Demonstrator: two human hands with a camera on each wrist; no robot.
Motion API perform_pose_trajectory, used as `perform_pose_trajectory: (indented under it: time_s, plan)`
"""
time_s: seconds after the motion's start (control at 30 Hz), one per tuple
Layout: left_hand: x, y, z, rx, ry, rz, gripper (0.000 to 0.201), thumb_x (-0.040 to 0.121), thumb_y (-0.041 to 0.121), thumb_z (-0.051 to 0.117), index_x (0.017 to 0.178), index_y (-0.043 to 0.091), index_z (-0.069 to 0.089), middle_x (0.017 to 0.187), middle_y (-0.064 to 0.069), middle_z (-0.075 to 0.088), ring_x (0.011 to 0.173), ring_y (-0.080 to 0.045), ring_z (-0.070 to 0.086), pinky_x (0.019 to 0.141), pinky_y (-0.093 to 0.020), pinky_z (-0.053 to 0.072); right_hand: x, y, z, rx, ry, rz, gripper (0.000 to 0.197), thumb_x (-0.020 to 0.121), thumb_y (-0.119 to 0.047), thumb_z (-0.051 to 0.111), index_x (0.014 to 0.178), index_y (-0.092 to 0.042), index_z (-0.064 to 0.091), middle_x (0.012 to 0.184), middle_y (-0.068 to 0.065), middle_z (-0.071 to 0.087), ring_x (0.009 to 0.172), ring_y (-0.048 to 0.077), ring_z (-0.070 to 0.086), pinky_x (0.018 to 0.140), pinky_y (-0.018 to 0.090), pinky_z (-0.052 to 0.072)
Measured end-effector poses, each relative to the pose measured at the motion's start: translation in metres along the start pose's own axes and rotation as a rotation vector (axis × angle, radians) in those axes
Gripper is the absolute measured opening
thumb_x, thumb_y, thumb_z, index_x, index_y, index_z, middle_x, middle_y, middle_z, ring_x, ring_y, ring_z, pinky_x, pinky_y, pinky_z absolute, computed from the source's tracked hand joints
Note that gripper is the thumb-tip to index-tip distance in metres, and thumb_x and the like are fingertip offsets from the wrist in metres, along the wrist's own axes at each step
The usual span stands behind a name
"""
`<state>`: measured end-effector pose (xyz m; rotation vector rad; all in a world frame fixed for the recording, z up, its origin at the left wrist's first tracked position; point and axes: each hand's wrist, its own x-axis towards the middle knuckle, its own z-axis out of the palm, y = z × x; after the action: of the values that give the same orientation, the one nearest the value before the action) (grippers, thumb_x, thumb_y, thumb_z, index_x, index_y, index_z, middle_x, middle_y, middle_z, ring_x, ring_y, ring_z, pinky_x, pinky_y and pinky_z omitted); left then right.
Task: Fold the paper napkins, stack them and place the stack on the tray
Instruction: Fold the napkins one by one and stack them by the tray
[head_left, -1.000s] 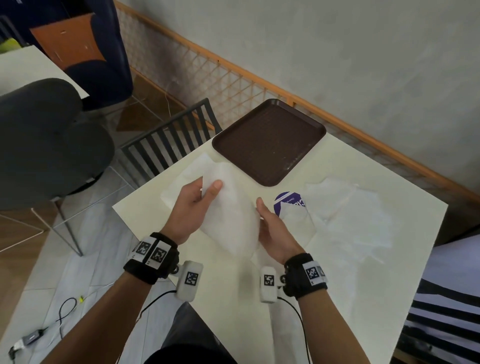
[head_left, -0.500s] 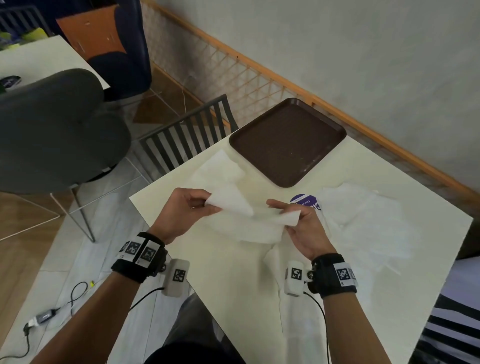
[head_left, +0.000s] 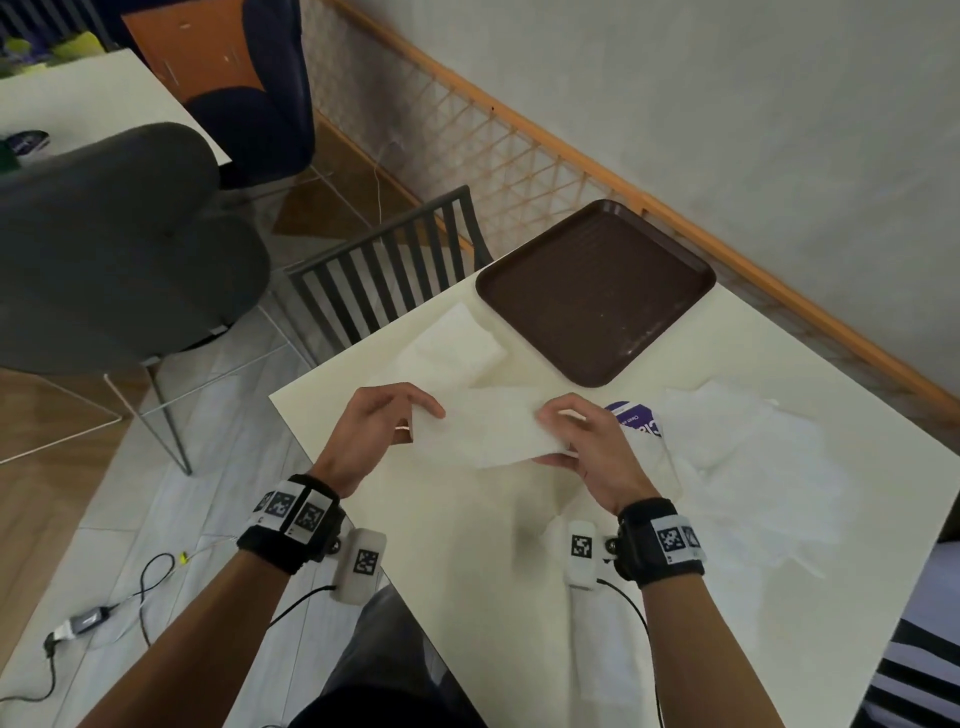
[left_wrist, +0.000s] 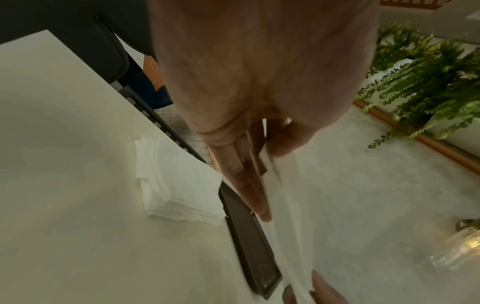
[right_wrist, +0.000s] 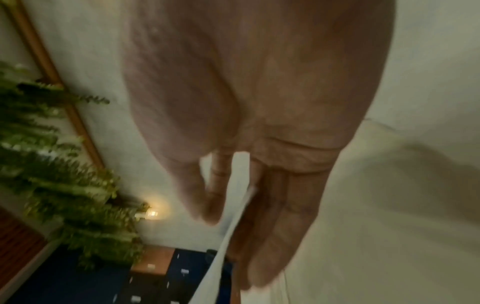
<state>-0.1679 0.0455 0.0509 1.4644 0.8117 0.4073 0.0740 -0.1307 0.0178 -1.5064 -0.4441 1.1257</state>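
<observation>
I hold a white paper napkin (head_left: 488, 428) folded into a long strip just above the table, between both hands. My left hand (head_left: 387, 421) pinches its left end, thumb against fingers (left_wrist: 249, 181). My right hand (head_left: 566, 431) pinches the right end, where the napkin edge (right_wrist: 233, 226) runs between thumb and fingers. A small stack of folded napkins (head_left: 457, 345) lies on the table beyond my left hand, close to the brown tray (head_left: 597, 291), which holds nothing. Loose unfolded napkins (head_left: 748, 457) are spread at the right.
A purple napkin packet (head_left: 636, 418) lies partly under the loose napkins. The cream table (head_left: 467, 571) has its left edge near my left wrist. A slatted chair back (head_left: 384, 270) stands behind the table, a grey chair (head_left: 114, 244) further left. The wall rail (head_left: 571, 150) runs behind.
The napkin went from hanging open between my hands to a flat, narrow folded strip. Both hands moved apart to its ends and lowered it toward the table.
</observation>
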Motion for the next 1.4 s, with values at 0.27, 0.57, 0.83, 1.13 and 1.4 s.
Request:
perform_pose_trajectory:
  time_s: [0.27,0.57,0.83,1.13,1.4]
  plan:
    - [0.041,-0.029,-0.020,0.256,0.350,-0.017,0.022,0.085,0.018,0.090,0.099,0.025,0.075,0.096,0.006,0.079,0.067,-0.011,0.077,0.061,-0.026,0.058,0.106,-0.027,0.054,-0.567,0.182,-0.300,0.014,0.094,-0.013,0.083,0.099,-0.022,0.074,0.110,-0.010,0.077,0.108,0.007,0.070,0.089,0.021,0.056]
    - [0.081,-0.065,-0.023,0.606,0.295,-0.128,0.031,0.085,0.031,0.088,0.105,0.025,0.065,0.115,0.000,0.063,0.063,-0.015,0.073,0.080,-0.038,0.060,0.190,-0.016,0.100,-1.046,0.190,-0.253,0.021,0.099,0.001,0.067,0.112,-0.014,0.074,0.122,0.009,0.070,0.116,0.027,0.066,0.095,0.028,0.050]
    - [0.046,-0.058,0.001,0.773,0.407,0.063,0.031,0.089,0.035,0.082,0.115,0.028,0.068,0.118,0.003,0.042,0.082,-0.018,0.061,0.070,-0.031,0.050,0.098,-0.028,0.078,-1.049,0.270,-0.367,0.019,0.103,-0.021,0.070,0.122,-0.022,0.070,0.131,0.004,0.065,0.118,0.024,0.060,0.092,0.033,0.050]
    - [-0.012,-0.089,0.133,0.682,-0.019,0.102,0.019,0.095,0.048,0.070,0.103,0.031,0.070,0.097,0.016,0.063,0.088,-0.010,0.060,0.085,-0.039,0.057,-0.039,0.027,-0.063,-1.132,0.354,-0.156,0.028,0.099,-0.039,0.072,0.123,-0.027,0.065,0.119,0.000,0.072,0.109,0.027,0.070,0.092,0.043,0.058]
    - [-0.022,-0.093,0.225,0.726,-0.201,-0.012,0.056,0.087,0.039,0.081,0.133,0.021,0.055,0.130,0.002,0.055,0.121,-0.026,0.055,0.102,-0.044,0.048,-0.056,0.059,-0.139,-1.208,0.294,0.184,0.083,0.077,-0.066,0.087,0.143,-0.030,0.052,0.137,-0.001,0.063,0.129,0.031,0.054,0.105,0.048,0.042]
